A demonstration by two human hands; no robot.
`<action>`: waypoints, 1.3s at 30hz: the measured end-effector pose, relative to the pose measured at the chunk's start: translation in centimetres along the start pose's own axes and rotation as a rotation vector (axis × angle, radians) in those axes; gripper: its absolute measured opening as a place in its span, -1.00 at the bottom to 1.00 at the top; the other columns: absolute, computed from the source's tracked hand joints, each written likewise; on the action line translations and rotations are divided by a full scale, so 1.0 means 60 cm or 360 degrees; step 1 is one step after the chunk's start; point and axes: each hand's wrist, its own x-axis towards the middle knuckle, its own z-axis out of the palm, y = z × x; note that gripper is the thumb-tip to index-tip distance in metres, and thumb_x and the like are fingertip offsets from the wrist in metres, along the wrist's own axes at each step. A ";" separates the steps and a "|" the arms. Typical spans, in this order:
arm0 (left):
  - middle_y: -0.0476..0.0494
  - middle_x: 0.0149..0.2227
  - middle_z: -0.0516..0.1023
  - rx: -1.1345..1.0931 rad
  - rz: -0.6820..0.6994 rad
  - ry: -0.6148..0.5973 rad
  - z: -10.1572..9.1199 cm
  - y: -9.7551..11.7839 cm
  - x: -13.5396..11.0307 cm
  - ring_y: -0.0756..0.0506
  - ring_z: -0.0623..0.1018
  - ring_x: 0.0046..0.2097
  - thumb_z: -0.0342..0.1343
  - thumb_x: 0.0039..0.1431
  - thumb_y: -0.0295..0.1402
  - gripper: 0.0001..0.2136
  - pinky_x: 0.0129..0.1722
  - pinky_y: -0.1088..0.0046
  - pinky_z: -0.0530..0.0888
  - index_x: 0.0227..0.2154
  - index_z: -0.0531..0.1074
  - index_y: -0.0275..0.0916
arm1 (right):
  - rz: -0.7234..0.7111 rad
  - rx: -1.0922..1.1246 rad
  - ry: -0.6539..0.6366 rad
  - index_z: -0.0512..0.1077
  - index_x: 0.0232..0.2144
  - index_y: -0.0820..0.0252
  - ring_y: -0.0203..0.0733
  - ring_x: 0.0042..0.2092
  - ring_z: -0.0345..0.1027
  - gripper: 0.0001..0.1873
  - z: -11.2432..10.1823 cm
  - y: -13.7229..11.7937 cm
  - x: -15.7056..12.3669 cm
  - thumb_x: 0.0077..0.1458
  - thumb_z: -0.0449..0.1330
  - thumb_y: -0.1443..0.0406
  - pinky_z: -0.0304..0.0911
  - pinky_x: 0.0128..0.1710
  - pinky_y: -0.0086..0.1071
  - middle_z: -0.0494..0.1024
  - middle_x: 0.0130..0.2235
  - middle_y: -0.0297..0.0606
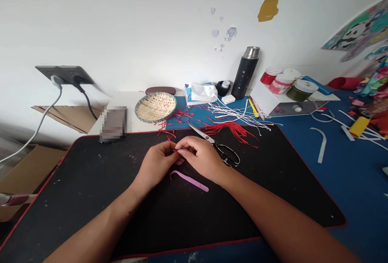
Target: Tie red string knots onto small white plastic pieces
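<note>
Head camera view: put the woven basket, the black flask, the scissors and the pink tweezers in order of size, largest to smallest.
1. Woven basket and black flask: they look alike, so unranked.
2. Scissors.
3. Pink tweezers.
Both nearer the camera, so this order is unsure.

Red strand (175,150) hidden by hands (159,160) (201,156); rectangular object (113,123) pixelated.

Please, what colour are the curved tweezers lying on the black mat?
The curved tweezers are light pink, and they show best in the head view.
</note>
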 end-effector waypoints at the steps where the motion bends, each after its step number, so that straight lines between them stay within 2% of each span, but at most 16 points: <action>1: -0.05 -0.40 0.66 0.0008 0.0005 -0.0009 0.000 0.000 0.000 -0.11 0.63 -0.35 0.36 0.06 -0.22 -0.79 -0.31 0.43 0.50 -0.34 0.59 -0.24 | -0.0031 -0.0028 0.0005 0.58 -0.21 0.12 -0.24 -0.18 0.53 -0.79 0.000 -0.001 0.000 0.22 0.27 0.51 0.36 -0.14 -0.37 0.65 -0.18 -0.32; 7: -0.05 -0.39 0.66 0.0038 0.0032 -0.0036 0.000 -0.004 0.001 -0.13 0.63 -0.32 0.30 0.08 -0.27 -0.85 -0.27 0.40 0.51 -0.34 0.57 -0.22 | -0.0131 -0.0125 -0.0040 0.62 -0.11 0.09 -0.22 -0.11 0.54 -0.73 -0.004 0.001 -0.001 0.27 0.25 0.51 0.37 -0.06 -0.35 0.65 -0.12 -0.28; 14: -0.04 -0.39 0.65 0.0016 -0.0009 -0.0028 0.000 -0.008 0.005 -0.14 0.63 -0.33 0.26 0.01 -0.34 -0.88 -0.27 0.39 0.51 -0.35 0.55 -0.21 | -0.0160 -0.0162 -0.0071 0.63 -0.18 0.13 -0.23 -0.14 0.53 -0.78 -0.006 0.005 -0.002 0.27 0.26 0.50 0.36 -0.10 -0.35 0.62 -0.18 -0.29; 19: -0.04 -0.41 0.63 0.0015 0.0014 -0.0022 0.002 -0.004 0.003 -0.13 0.62 -0.34 0.30 0.04 -0.29 -0.87 -0.26 0.39 0.51 -0.37 0.54 -0.21 | -0.0082 -0.0052 -0.0061 0.61 -0.21 0.14 -0.23 -0.12 0.52 -0.80 -0.005 0.004 0.000 0.28 0.24 0.49 0.35 -0.07 -0.35 0.63 -0.18 -0.29; 21: -0.05 -0.38 0.64 -0.0019 0.0034 -0.0017 0.003 -0.001 0.001 -0.11 0.62 -0.33 0.34 0.06 -0.26 -0.82 -0.26 0.39 0.52 -0.33 0.55 -0.22 | -0.0017 0.0051 -0.0066 0.61 -0.21 0.13 -0.23 -0.10 0.52 -0.80 -0.004 0.004 0.002 0.28 0.23 0.49 0.36 -0.05 -0.35 0.64 -0.15 -0.29; 25: -0.08 -0.25 0.67 -0.0216 0.0042 -0.0029 0.005 0.004 -0.003 -0.10 0.64 -0.32 0.41 0.05 -0.17 -0.62 -0.22 0.35 0.58 -0.11 0.51 -0.21 | 0.0076 0.0243 -0.0084 0.60 -0.20 0.14 -0.21 -0.09 0.54 -0.83 -0.004 0.005 0.004 0.28 0.21 0.43 0.38 -0.05 -0.33 0.66 -0.12 -0.28; 28: -0.09 -0.27 0.67 -0.0256 0.0065 -0.0050 0.005 0.008 -0.004 -0.09 0.63 -0.34 0.43 0.05 -0.13 -0.54 -0.22 0.34 0.59 -0.05 0.49 -0.22 | 0.0175 0.0360 -0.0094 0.59 -0.22 0.16 -0.21 -0.11 0.54 -0.86 -0.008 0.002 0.006 0.27 0.21 0.40 0.38 -0.06 -0.33 0.66 -0.15 -0.27; 31: -0.08 -0.30 0.67 -0.0272 0.0099 -0.0034 0.006 0.012 -0.004 -0.08 0.63 -0.36 0.44 0.04 -0.12 -0.56 -0.25 0.36 0.59 -0.10 0.50 -0.23 | 0.0262 0.0440 -0.0098 0.58 -0.23 0.18 -0.24 -0.18 0.52 -0.88 -0.014 -0.002 0.008 0.27 0.21 0.37 0.37 -0.16 -0.36 0.65 -0.18 -0.27; 33: -0.07 -0.33 0.66 -0.0298 0.0116 -0.0015 0.008 0.014 -0.004 -0.08 0.63 -0.38 0.46 0.01 -0.13 -0.58 -0.26 0.36 0.59 -0.16 0.50 -0.23 | 0.0301 0.0506 -0.0105 0.56 -0.23 0.18 -0.28 -0.30 0.46 -0.88 -0.017 -0.002 0.008 0.27 0.21 0.33 0.33 -0.29 -0.40 0.60 -0.28 -0.29; 36: -0.05 -0.37 0.65 -0.0320 0.0128 -0.0001 0.010 0.015 -0.004 -0.08 0.63 -0.39 0.48 -0.02 -0.12 -0.61 -0.28 0.36 0.60 -0.25 0.50 -0.22 | 0.0357 0.0646 -0.0126 0.55 -0.22 0.18 -0.34 -0.49 0.25 -0.85 -0.017 0.002 0.009 0.25 0.24 0.23 0.16 -0.49 -0.45 0.44 -0.47 -0.40; 39: -0.06 -0.38 0.66 -0.0292 0.0139 0.0008 0.011 0.016 -0.005 -0.10 0.63 -0.38 0.48 -0.02 -0.11 -0.62 -0.28 0.35 0.61 -0.29 0.50 -0.22 | 0.0415 0.0766 -0.0134 0.54 -0.21 0.18 -0.38 -0.55 0.10 -0.80 -0.015 0.007 0.009 0.21 0.29 0.17 0.01 -0.58 -0.47 0.35 -0.53 -0.45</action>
